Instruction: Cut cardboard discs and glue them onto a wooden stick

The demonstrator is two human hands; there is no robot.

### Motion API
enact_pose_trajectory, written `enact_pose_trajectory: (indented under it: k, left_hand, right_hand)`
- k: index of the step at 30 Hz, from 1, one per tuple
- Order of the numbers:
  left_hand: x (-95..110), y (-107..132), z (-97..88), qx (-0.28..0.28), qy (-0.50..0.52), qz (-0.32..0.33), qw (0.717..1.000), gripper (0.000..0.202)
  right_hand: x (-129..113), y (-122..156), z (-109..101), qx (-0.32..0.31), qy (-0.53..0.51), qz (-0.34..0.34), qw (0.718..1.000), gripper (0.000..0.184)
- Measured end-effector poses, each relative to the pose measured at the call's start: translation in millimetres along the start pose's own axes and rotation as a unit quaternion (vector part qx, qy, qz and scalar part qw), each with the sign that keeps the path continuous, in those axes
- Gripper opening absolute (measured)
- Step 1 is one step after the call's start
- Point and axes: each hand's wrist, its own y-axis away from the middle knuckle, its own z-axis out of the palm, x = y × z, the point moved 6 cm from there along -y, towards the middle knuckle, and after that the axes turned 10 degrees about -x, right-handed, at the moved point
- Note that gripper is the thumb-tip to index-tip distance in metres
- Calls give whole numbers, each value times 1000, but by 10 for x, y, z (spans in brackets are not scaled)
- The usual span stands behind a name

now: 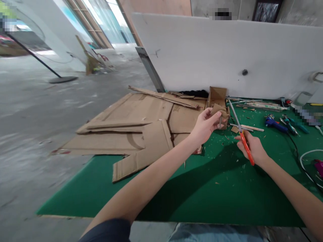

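My left hand point(205, 126) is closed on a small folded cardboard piece point(220, 111), held above the green table point(176, 195). A short thin stick pokes out by the fingers. My right hand point(252, 148) grips orange-handled scissors point(246, 146), their blades pointing up and left towards the cardboard piece. A small open cardboard box point(217, 95) stands just behind the held piece, near the white wall panel.
Flat cardboard sheets point(131, 131) are stacked over the table's left part, overhanging its edge. Wooden sticks point(248, 128) and scraps lie by the scissors. A blue glue gun point(275, 123), other tools and cables lie at the right. A white panel point(227, 53) backs the table.
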Motion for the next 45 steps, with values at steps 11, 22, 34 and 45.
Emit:
enact_pose_trajectory:
  k: [11, 22, 34, 45]
  left_hand:
    - [-14, 12, 48, -14, -8, -1, 1000, 34]
    - [-111, -1, 22, -24, -18, -7, 1000, 34]
    - [-104, -4, 12, -30, -24, -12, 999, 32]
    - [-28, 6, -45, 16, 41, -15, 999, 30]
  right_hand:
    - [-120, 15, 44, -59, -39, 0, 997, 76]
    - [-86, -26, 3, -38, 4, 31, 999, 54]
    - [-92, -5, -24, 7, 210, 13, 978, 41]
    - [-15, 22, -16, 12, 28, 11, 999, 46]
